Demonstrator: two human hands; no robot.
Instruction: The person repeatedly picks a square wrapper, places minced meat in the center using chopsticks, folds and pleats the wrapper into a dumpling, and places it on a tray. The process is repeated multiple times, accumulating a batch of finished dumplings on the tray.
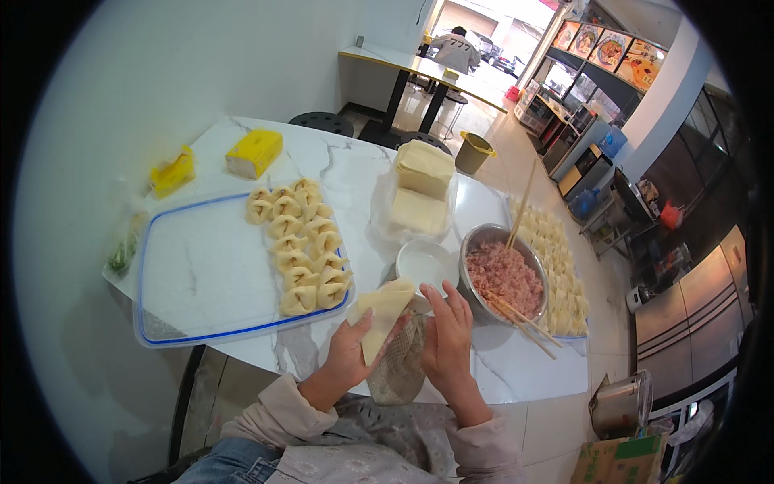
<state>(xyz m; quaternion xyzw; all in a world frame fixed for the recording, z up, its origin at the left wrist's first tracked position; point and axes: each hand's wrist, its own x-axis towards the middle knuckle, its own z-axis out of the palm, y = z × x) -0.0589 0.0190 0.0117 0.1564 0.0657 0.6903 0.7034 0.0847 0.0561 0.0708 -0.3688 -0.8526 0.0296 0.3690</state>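
My left hand [341, 357] pinches a pale dough wrapper [387, 311] folded over, with pink filling showing along its lower right edge. My right hand [450, 348] holds nothing; its fingers are spread, fingertips by the near rim of a small white bowl [428, 266] of clear liquid. Between my hands a woven cloth [396, 369] drapes over the table edge. Right of the bowl, minced meat [505, 275] fills a steel bowl [467, 272], with chopsticks [523, 202] standing in it and another pair [526, 327] across its near rim. Stacked wrappers [419, 212] lie in plastic beyond.
Folded wontons [299, 248] line the right side of a blue-rimmed plastic tray [242, 325]. More wontons [559, 272] fill a tray at right. Yellow tissue packs [254, 154] and bagged greens [124, 251] lie on the marble-patterned table [338, 157]. A person [456, 51] sits near the doorway.
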